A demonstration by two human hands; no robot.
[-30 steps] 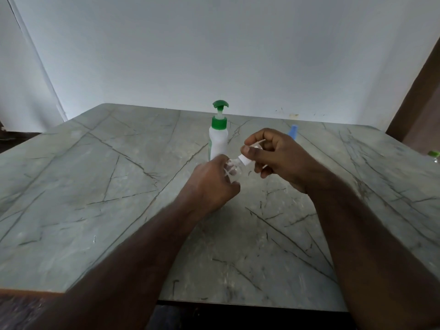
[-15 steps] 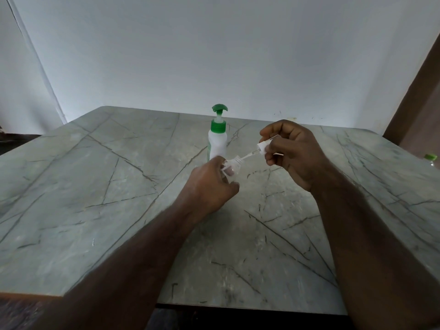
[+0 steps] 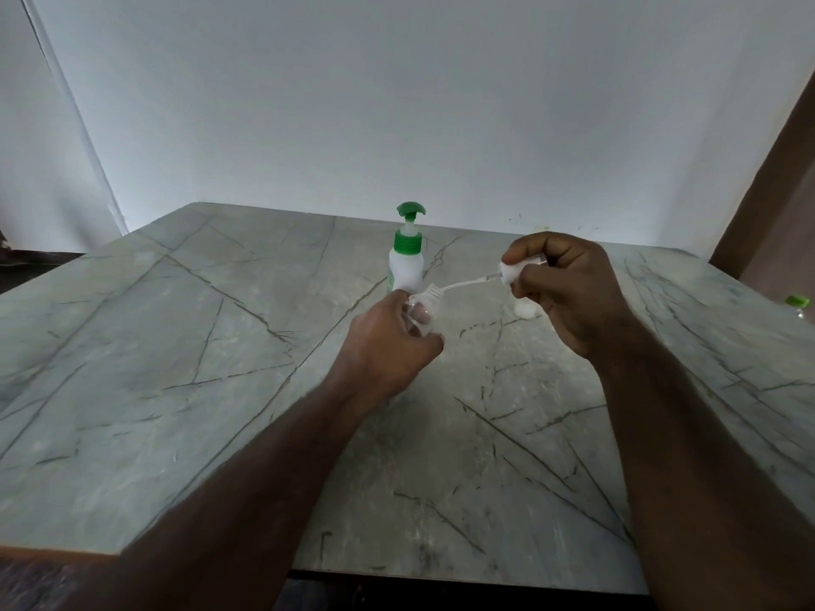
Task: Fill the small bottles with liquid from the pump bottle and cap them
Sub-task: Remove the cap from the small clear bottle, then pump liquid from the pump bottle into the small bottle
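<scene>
The left hand is gripping a small bottle mid-worktop. The right hand is pinching its cap, whose tube is slanting toward the mouth; the pump bottle is standing just behind.

The table lies bare across its whole left half and along the near edge, so a hand could pass freely there. The pump bottle stands upright near the far middle, just behind the left hand. Between the left and right hand runs a thin tube (barring that gap). A small white object sits under the right hand.
</scene>
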